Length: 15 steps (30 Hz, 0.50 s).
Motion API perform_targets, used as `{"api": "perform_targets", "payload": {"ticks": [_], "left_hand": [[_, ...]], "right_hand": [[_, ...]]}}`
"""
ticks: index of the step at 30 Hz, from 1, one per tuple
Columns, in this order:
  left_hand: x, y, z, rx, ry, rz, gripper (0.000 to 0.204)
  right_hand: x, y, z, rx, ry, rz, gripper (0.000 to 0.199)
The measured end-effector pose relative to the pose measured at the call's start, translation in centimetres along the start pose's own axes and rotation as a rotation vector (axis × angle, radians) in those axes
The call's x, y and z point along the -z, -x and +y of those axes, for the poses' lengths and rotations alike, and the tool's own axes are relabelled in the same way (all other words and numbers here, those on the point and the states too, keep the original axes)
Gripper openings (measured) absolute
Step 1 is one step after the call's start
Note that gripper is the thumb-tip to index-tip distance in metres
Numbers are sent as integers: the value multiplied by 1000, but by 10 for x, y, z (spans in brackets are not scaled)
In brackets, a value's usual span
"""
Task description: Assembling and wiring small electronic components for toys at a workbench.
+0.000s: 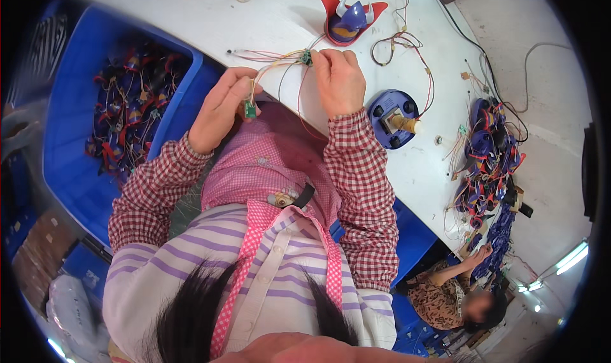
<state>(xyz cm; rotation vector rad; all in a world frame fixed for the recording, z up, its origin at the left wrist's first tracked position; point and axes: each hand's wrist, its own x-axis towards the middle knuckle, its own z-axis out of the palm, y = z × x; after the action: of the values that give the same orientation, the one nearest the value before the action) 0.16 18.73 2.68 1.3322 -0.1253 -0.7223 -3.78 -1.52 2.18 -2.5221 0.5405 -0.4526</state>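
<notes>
Over the near edge of the white table, my left hand (221, 108) pinches a small green circuit board (250, 110) with thin wires running up from it. Further right, my right hand (339, 81) is closed on a second small green board (306, 58) at the tabletop, where several coloured wires (267, 56) fan out to the left. Just beyond the right hand lies a purple toy head (352, 20) with white horns and a red collar. A round purple toy base (393, 119) with a tan post and a cable rests to its right.
A large blue bin (191, 76) on the left holds many wired toy parts. On the right of the white table (407, 178) lies a heap of purple and red parts (487, 159). A looped cable (398, 39) crosses the table. A co-worker (439, 296) sits at the lower right.
</notes>
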Motion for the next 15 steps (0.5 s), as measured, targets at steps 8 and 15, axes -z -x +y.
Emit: {"api": "perform_targets", "payload": {"ticks": [8, 15], "left_hand": [[12, 6, -12, 87, 53, 51, 31], [13, 3, -16, 132, 78, 72, 32]], "right_hand": [[0, -14, -12, -169, 49, -139, 26], [-2, -15, -17, -187, 82, -218, 25]]}}
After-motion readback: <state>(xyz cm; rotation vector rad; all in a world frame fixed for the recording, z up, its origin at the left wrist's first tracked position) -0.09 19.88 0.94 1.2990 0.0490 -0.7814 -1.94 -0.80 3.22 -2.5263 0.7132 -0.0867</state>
